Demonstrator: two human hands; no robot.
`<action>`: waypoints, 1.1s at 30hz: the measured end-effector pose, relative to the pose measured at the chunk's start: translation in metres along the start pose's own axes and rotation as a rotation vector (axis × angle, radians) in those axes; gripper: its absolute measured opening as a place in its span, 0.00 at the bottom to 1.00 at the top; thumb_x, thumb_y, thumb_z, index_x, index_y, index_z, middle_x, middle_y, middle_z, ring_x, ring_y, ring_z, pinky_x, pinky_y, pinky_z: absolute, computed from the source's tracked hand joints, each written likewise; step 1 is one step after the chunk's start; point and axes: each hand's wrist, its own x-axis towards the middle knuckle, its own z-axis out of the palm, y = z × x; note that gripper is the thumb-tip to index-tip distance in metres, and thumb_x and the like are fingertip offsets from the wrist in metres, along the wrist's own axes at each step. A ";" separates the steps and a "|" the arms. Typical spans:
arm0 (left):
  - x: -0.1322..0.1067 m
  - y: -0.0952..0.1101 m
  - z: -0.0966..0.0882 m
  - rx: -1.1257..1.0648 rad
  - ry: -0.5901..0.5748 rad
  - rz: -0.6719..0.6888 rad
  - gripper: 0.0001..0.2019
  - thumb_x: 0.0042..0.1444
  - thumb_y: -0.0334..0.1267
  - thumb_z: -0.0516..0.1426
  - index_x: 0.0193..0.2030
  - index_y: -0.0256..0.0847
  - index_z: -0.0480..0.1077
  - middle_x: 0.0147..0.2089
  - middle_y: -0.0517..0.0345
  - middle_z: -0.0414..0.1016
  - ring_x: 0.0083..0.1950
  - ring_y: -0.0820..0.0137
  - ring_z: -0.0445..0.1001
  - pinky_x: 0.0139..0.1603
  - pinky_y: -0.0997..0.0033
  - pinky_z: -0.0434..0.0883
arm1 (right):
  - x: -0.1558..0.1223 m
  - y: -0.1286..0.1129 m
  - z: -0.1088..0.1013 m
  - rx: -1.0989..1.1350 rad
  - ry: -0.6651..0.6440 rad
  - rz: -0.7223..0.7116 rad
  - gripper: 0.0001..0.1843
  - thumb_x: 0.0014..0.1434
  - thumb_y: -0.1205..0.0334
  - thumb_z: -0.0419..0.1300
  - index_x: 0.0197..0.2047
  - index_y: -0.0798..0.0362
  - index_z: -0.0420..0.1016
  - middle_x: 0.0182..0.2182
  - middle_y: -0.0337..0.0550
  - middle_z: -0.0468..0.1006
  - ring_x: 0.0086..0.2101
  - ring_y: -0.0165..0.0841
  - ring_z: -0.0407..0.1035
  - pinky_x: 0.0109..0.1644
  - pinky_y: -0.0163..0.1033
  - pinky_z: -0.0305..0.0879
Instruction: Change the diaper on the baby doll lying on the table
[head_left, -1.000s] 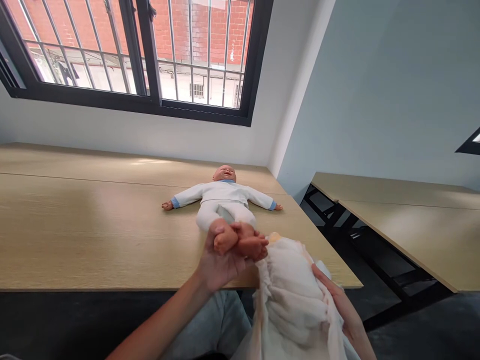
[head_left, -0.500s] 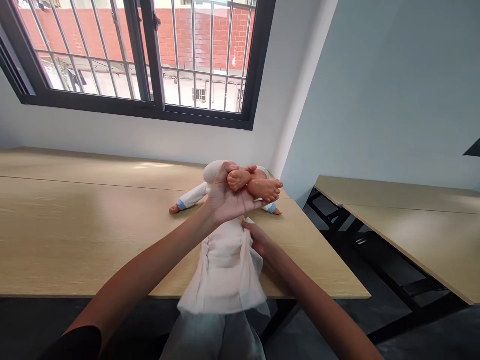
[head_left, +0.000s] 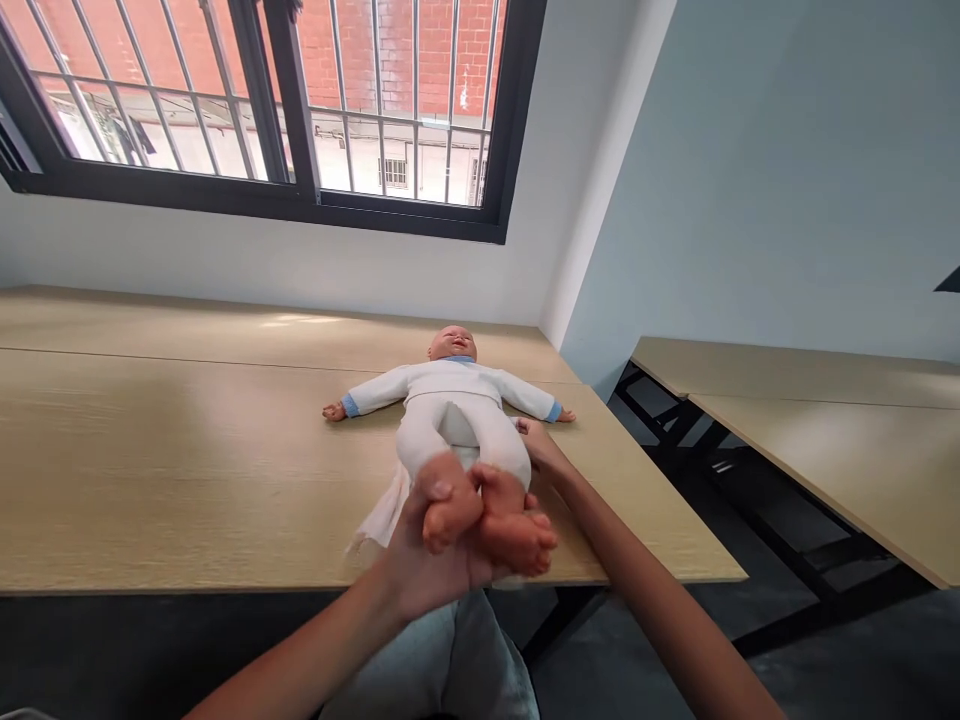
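A baby doll (head_left: 448, 395) in a white suit with blue cuffs lies on its back on the wooden table (head_left: 187, 460), arms spread. My left hand (head_left: 431, 560) is closed round both bare doll feet (head_left: 487, 515) near the table's front edge. A white cloth (head_left: 382, 515) lies under the doll's bottom and legs, one corner showing at the left. My right hand (head_left: 536, 440) reaches beside the doll's right hip, its fingers tucked against the doll and mostly hidden.
A barred window (head_left: 262, 110) sits above the table's far side. A second wooden table (head_left: 825, 420) stands to the right across a dark gap with black frame legs. My grey trousers (head_left: 450, 665) show below the table edge.
The doll's legs, lifted high half a second ago, have come down onto the cloth. The cloth went from my right hand to under the doll, and my right hand moved to its hip.
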 end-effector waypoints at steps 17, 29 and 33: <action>-0.044 -0.022 -0.036 0.027 0.152 0.137 0.25 0.52 0.55 0.60 0.54 0.45 0.73 0.60 0.45 0.72 0.71 0.49 0.56 0.66 0.44 0.53 | -0.079 0.002 0.023 -0.050 -0.210 0.063 0.29 0.62 0.38 0.54 0.54 0.53 0.63 0.30 0.41 0.75 0.25 0.34 0.70 0.26 0.37 0.66; -0.088 0.019 -0.013 0.116 0.863 0.301 0.18 0.56 0.21 0.52 0.54 0.26 0.68 0.52 0.39 0.78 0.50 0.57 0.79 0.57 0.56 0.73 | -0.086 -0.009 -0.025 -0.037 -0.157 0.093 0.25 0.54 0.51 0.64 0.51 0.56 0.70 0.48 0.47 0.77 0.50 0.44 0.70 0.51 0.41 0.67; -0.097 0.036 -0.004 0.189 1.004 0.340 0.20 0.58 0.20 0.50 0.58 0.21 0.63 0.48 0.34 0.78 0.43 0.59 0.81 0.47 0.62 0.79 | -0.089 -0.012 -0.035 -0.121 -0.123 0.090 0.29 0.52 0.52 0.67 0.54 0.55 0.66 0.49 0.48 0.76 0.49 0.44 0.71 0.49 0.41 0.69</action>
